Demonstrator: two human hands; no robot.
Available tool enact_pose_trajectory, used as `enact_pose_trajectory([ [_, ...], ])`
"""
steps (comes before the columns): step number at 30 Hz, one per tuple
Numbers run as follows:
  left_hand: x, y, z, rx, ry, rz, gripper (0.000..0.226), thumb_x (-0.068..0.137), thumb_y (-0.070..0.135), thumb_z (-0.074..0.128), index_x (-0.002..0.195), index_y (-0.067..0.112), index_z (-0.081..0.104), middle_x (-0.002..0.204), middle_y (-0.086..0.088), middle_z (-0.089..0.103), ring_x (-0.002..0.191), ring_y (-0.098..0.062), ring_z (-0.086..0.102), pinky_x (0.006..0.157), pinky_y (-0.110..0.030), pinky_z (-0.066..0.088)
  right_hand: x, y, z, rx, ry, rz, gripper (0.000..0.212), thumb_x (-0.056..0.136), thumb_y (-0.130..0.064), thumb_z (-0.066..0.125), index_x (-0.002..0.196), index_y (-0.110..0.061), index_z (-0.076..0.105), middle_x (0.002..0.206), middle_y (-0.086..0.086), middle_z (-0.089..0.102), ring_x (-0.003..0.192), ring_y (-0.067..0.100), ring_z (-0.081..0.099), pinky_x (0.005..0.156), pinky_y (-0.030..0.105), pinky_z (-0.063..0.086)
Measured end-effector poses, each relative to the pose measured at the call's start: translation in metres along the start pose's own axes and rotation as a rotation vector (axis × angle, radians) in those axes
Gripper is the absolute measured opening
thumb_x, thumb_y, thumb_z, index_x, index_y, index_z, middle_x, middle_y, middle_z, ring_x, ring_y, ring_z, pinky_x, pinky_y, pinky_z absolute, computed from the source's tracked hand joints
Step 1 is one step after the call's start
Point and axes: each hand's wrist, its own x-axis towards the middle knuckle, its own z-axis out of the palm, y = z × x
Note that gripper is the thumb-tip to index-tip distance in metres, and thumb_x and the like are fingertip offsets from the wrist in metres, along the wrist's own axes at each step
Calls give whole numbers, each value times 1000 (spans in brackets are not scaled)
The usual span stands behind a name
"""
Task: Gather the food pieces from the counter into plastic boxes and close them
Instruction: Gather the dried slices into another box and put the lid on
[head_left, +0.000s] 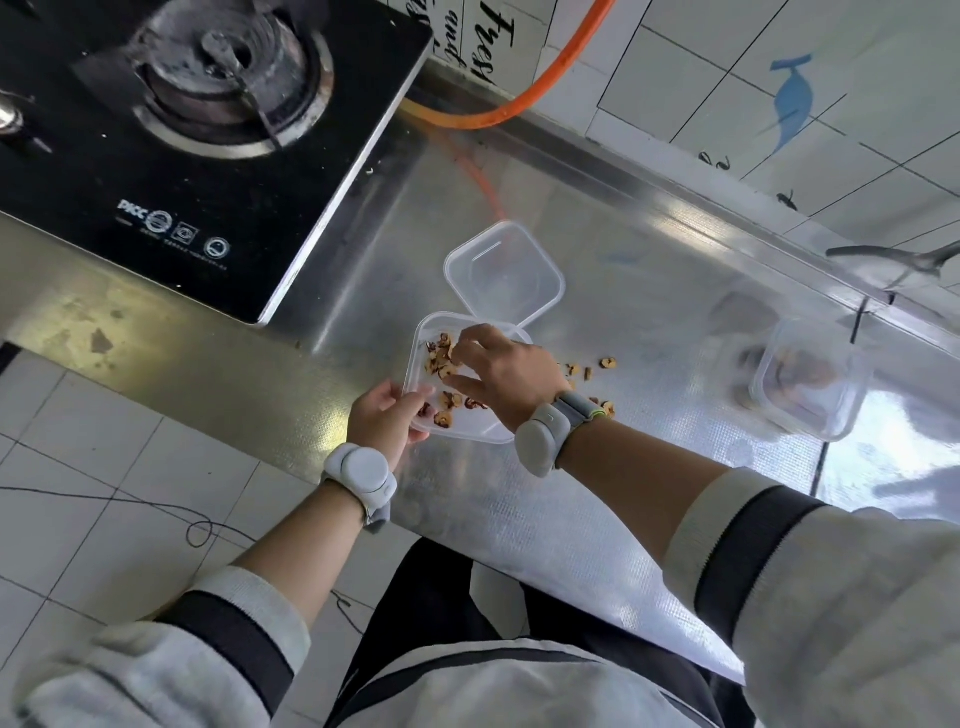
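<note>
A clear plastic box (423, 332) sits on the steel counter (649, 467) near its front edge, with several brown dried food pieces (440, 361) inside. My left hand (384, 418) grips the box's near left rim. My right hand (501, 371) hovers over the box, fingers bent and spread; I cannot tell whether it holds pieces. More food pieces (589, 370) lie loose on the counter just right of that hand. A clear lid (504, 273) lies behind the box, touching it. A second clear box (810, 384) with food in it stands at the right, lid on.
A black gas stove (208, 130) fills the upper left. An orange hose (550, 67) runs along the tiled wall behind. A metal utensil handle (893, 257) sticks out at the far right. The counter's front edge drops to a tiled floor (104, 467).
</note>
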Motion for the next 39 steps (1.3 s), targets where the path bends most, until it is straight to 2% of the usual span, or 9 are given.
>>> enact_pose_trajectory([
  [5,2,-1,-1,15,-3,-2,18,85,19,74,76,12,61,84,-16,74,74,-21,69,66,-34,58,-2,2,-2,8,47,24,23,90,-30,62,97,-9,65,84,9,66,67,31,64,58,42,58],
  [10,2,-1,-2,23,-15,-17,20,83,20,75,84,4,63,75,-6,74,74,-23,69,70,-38,58,-6,7,-3,7,92,46,22,95,-30,53,109,-16,62,99,5,65,81,29,65,60,40,57],
  [13,6,-2,-16,25,6,-17,20,85,11,67,98,-4,67,88,-14,76,82,-33,70,81,-53,56,-10,22,-5,-17,189,144,19,96,-27,47,103,-15,60,99,4,61,87,26,59,60,36,52],
  [16,11,-8,-32,37,45,-7,16,85,8,60,95,6,73,94,-16,76,94,-44,68,86,-62,53,-21,42,4,-48,178,215,20,95,-23,46,104,-14,61,105,6,62,94,29,56,77,42,50],
  [23,16,-19,-43,-17,130,-23,12,83,7,60,87,10,71,93,-10,77,92,-42,70,85,-56,55,-41,57,45,-79,-87,159,36,98,-26,44,131,-15,53,139,9,51,130,33,43,107,47,35],
  [27,17,-16,-34,-27,116,-17,14,85,5,58,79,12,68,93,-9,78,89,-39,71,82,-53,56,-58,63,58,-149,-157,200,46,97,-28,37,139,-11,45,145,9,45,135,35,38,109,50,36],
  [32,13,-9,-13,-4,70,-14,16,84,3,59,96,-2,69,83,-7,77,77,-30,70,81,-58,55,-88,82,56,-200,-153,280,45,99,-31,37,140,-16,41,150,10,36,141,36,26,112,55,29],
  [37,9,-3,15,37,4,19,18,83,4,58,94,-4,69,83,-11,76,79,-33,68,82,-63,52,-98,100,54,-233,-134,485,79,84,-61,46,149,-31,12,160,9,6,146,37,-1,116,59,7],
  [39,10,-2,23,54,-13,13,20,81,7,58,93,-2,71,86,-12,77,81,-34,68,83,-65,52,-100,109,59,-264,-110,515,85,81,-71,38,149,-31,8,159,12,8,146,38,5,115,58,12],
])
